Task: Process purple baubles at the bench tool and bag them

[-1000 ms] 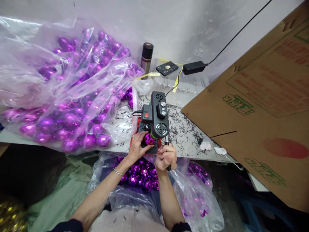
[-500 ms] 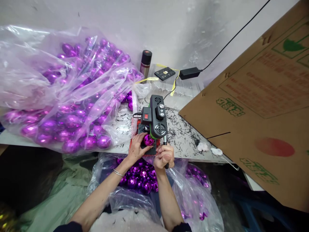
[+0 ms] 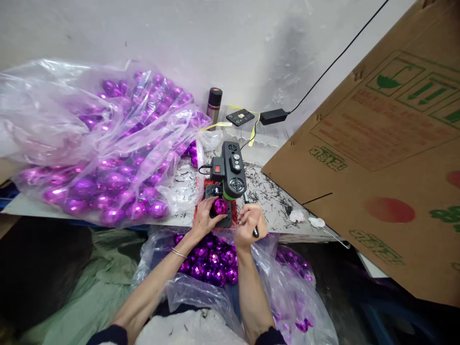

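Observation:
My left hand [image 3: 207, 215] holds a shiny purple ball [image 3: 220, 206] between thumb and fingers, on the black base of a small bench drill press [image 3: 233, 168]. The ball sits under the machine's head, and the contact of any bit with it is hidden. My right hand [image 3: 250, 224] is wrapped round the machine's black-gripped lever [image 3: 255, 233]. A red mat [image 3: 234, 211] lies under the base. In my lap, an open clear plastic bag [image 3: 187, 292] holds many faceted purple balls [image 3: 212, 261].
A big clear bag [image 3: 57, 129] of purple balls fills the table's left. Behind stand a dark flask [image 3: 214, 105], a phone-like black slab [image 3: 240, 117] and a power adapter [image 3: 274, 116]. A large cardboard box [image 3: 345, 182] leans at right. Dark shavings [image 3: 264, 187] litter the white tabletop.
My right hand has shifted slightly right with the lever, whose angle has changed. My left hand stays on the ball. The whole view has shifted a little.

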`<state>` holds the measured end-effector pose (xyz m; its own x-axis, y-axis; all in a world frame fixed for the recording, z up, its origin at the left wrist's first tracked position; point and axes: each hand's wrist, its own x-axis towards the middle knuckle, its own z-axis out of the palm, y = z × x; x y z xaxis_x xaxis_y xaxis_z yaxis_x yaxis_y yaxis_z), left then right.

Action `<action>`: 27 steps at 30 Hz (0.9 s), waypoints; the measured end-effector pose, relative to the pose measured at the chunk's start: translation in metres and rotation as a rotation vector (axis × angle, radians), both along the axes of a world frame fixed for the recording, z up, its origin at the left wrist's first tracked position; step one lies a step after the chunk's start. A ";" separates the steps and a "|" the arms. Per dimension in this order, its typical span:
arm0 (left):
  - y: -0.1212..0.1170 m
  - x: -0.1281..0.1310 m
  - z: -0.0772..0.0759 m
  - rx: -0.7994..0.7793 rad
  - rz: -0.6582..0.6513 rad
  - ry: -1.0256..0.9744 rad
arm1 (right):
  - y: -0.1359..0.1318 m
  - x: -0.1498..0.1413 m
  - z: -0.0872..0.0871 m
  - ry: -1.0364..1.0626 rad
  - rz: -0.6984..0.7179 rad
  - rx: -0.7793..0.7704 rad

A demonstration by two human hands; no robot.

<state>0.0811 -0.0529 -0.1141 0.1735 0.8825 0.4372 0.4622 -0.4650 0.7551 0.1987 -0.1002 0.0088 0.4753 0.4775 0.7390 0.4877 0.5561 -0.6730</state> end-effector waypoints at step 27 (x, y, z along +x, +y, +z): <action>0.167 -0.034 0.108 -0.543 0.372 0.116 | -0.011 0.003 -0.001 -0.078 0.046 -0.013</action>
